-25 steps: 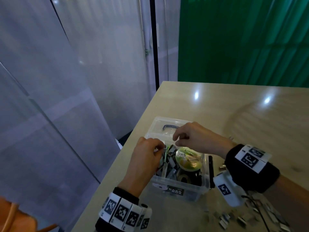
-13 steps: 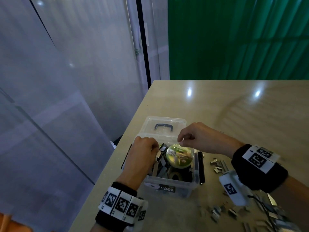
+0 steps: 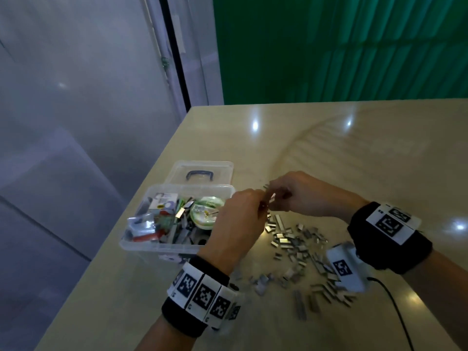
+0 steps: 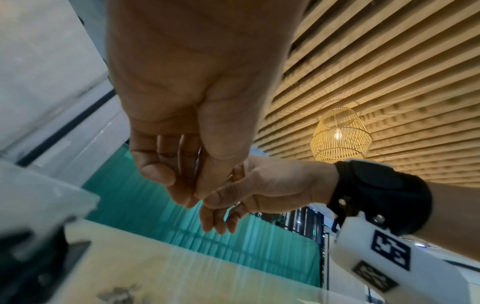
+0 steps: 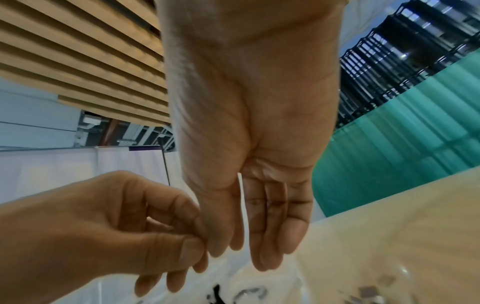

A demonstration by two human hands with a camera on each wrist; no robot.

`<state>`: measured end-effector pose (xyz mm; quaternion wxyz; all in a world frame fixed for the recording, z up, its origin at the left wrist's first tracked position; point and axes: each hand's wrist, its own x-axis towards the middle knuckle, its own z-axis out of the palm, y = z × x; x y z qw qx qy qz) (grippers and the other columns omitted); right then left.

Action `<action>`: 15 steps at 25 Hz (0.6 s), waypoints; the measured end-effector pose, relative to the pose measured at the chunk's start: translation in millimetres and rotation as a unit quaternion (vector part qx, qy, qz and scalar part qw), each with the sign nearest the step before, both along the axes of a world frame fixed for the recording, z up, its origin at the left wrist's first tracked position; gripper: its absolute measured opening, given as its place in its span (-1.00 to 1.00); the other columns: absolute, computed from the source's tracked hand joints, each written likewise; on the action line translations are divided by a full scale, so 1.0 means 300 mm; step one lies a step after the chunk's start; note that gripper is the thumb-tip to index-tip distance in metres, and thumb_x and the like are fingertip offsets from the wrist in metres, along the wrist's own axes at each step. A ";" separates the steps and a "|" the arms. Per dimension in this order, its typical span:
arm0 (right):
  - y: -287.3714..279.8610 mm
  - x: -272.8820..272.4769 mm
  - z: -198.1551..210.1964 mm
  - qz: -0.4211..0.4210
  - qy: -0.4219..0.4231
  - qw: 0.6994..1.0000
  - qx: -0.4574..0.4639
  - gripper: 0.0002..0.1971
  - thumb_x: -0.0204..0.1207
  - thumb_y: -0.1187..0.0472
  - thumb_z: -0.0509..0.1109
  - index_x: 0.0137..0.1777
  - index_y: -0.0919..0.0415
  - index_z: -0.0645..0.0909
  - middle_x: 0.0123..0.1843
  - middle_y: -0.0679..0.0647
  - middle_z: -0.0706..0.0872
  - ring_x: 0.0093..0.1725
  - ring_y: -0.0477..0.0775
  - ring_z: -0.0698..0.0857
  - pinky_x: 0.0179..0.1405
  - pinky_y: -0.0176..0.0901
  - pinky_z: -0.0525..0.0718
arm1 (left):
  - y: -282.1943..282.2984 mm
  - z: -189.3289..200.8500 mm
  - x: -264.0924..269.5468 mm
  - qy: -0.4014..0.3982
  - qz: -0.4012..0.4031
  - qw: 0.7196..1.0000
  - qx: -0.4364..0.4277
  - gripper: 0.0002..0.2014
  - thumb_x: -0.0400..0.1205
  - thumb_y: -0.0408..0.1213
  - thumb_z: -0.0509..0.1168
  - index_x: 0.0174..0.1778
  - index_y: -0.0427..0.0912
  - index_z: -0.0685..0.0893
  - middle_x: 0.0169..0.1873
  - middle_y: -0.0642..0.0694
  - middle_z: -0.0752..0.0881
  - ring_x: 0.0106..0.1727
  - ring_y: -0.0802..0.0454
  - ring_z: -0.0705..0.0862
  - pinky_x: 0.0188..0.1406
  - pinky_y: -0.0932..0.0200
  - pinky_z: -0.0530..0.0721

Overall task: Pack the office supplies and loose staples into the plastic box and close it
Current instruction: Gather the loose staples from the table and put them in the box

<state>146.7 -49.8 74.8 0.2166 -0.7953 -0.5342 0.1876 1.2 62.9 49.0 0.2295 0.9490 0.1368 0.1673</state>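
Observation:
The clear plastic box [image 3: 141, 247] stands open near the table's left edge, filled with a green tape roll [image 3: 205, 214], small packets and staple strips. Its lid [image 3: 222, 168], with a dark handle, lies flat behind it. Loose staples [image 3: 293, 241] are scattered on the table right of the box. My left hand [image 3: 258, 209] and right hand [image 3: 278, 196] meet fingertip to fingertip just right of the box, above the staples. Small staple pieces [image 3: 272, 198] show between the pinching fingertips. In the left wrist view my left hand [image 4: 187, 185] has its thumb pressed against its fingers, touching the right thumb.
The beige table [image 3: 329, 148] ends close to the box on the left, with grey panels beyond. A green curtain hangs behind the far edge. A black cable [image 3: 395, 307] runs from my right wrist across the near right of the table.
Both hands have moved from over the box's contents to the right, above the staple pile, still fingertip to fingertip. The head view has tilted down and shows more of the staples.

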 end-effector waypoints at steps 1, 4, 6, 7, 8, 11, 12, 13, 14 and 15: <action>-0.044 0.024 -0.027 -0.005 0.000 1.000 -0.021 -0.84 0.55 0.12 0.55 0.10 0.02 0.81 -0.18 -0.08 0.79 -0.22 -0.18 0.72 -0.19 -0.25 0.64 | -0.049 -0.030 0.019 0.014 -0.015 1.000 -0.003 -0.86 0.65 -0.25 0.30 0.04 -0.09 0.75 -0.10 -0.08 0.77 -0.08 -0.10 0.71 -0.07 -0.09 0.69; -0.167 0.085 -0.141 -0.043 0.008 0.994 -0.102 -0.78 0.55 0.01 0.55 0.15 0.01 0.78 -0.10 -0.13 0.76 -0.14 -0.20 0.71 -0.13 -0.24 0.61 | -0.136 -0.153 0.056 0.091 -0.035 0.995 -0.012 -0.82 0.67 -0.22 0.28 0.10 -0.08 0.75 0.00 -0.08 0.75 0.04 -0.07 0.70 0.04 -0.03 0.69; -0.231 0.116 -0.219 -0.076 0.009 0.989 -0.123 -0.68 0.56 -0.09 0.52 0.26 -0.03 0.71 0.05 -0.09 0.72 -0.05 -0.17 0.69 -0.08 -0.22 0.58 | -0.152 -0.240 0.074 0.139 -0.029 0.990 -0.026 -0.80 0.66 -0.21 0.30 0.16 -0.07 0.73 0.09 -0.08 0.73 0.15 -0.08 0.67 0.12 0.01 0.65; -0.256 0.126 -0.250 -0.096 0.013 0.987 -0.126 -0.59 0.57 -0.14 0.49 0.37 -0.05 0.65 0.18 -0.06 0.69 0.03 -0.13 0.67 -0.01 -0.20 0.57 | -0.152 -0.277 0.082 0.158 -0.025 0.987 -0.032 -0.76 0.65 -0.22 0.31 0.22 -0.08 0.71 0.16 -0.09 0.71 0.22 -0.10 0.64 0.18 0.02 0.62; -0.275 0.134 -0.278 -0.118 0.020 0.984 -0.130 -0.48 0.57 -0.18 0.47 0.48 -0.06 0.55 0.32 -0.01 0.63 0.15 -0.08 0.64 0.09 -0.17 0.56 | -0.150 -0.310 0.089 0.174 -0.020 0.984 -0.035 -0.71 0.64 -0.22 0.31 0.29 -0.08 0.67 0.25 -0.11 0.66 0.29 -0.13 0.59 0.24 0.01 0.59; -0.296 0.144 -0.342 -0.151 0.029 0.975 -0.160 -0.23 0.57 -0.23 0.43 0.70 -0.01 0.27 0.62 0.13 0.40 0.53 0.18 0.45 0.43 0.02 0.46 | -0.143 -0.366 0.114 0.186 -0.002 0.982 -0.032 -0.55 0.65 -0.17 0.32 0.48 -0.08 0.47 0.42 -0.12 0.47 0.41 -0.21 0.43 0.36 -0.08 0.51; -0.296 0.142 -0.362 -0.155 0.021 0.972 -0.177 -0.19 0.57 -0.24 0.43 0.72 0.01 0.23 0.64 0.17 0.35 0.57 0.25 0.38 0.47 0.08 0.43 | -0.143 -0.376 0.129 0.187 0.003 0.982 -0.037 -0.51 0.65 -0.14 0.33 0.51 -0.07 0.44 0.44 -0.12 0.45 0.43 -0.22 0.40 0.38 -0.12 0.50; -0.289 0.136 -0.377 -0.159 0.008 0.969 -0.189 -0.20 0.56 -0.25 0.43 0.71 0.05 0.25 0.62 0.20 0.36 0.57 0.30 0.35 0.45 0.12 0.42 | -0.145 -0.382 0.144 0.190 0.007 0.981 -0.041 -0.50 0.65 -0.11 0.33 0.52 -0.06 0.42 0.45 -0.11 0.44 0.46 -0.22 0.38 0.39 -0.16 0.51; -0.279 0.129 -0.390 -0.166 -0.005 0.967 -0.191 -0.24 0.56 -0.26 0.42 0.65 0.09 0.33 0.55 0.21 0.39 0.53 0.32 0.36 0.39 0.12 0.44 | -0.150 -0.390 0.158 0.200 0.010 0.979 -0.038 -0.50 0.66 -0.09 0.33 0.52 -0.04 0.42 0.45 -0.10 0.45 0.49 -0.22 0.36 0.39 -0.19 0.52; -0.267 0.117 -0.398 -0.172 -0.016 0.968 -0.185 -0.32 0.56 -0.26 0.41 0.56 0.11 0.43 0.45 0.20 0.43 0.47 0.30 0.38 0.30 0.08 0.47 | -0.155 -0.394 0.170 0.210 0.009 0.977 -0.026 -0.52 0.68 -0.07 0.31 0.51 -0.03 0.43 0.46 -0.08 0.44 0.50 -0.20 0.34 0.38 -0.21 0.53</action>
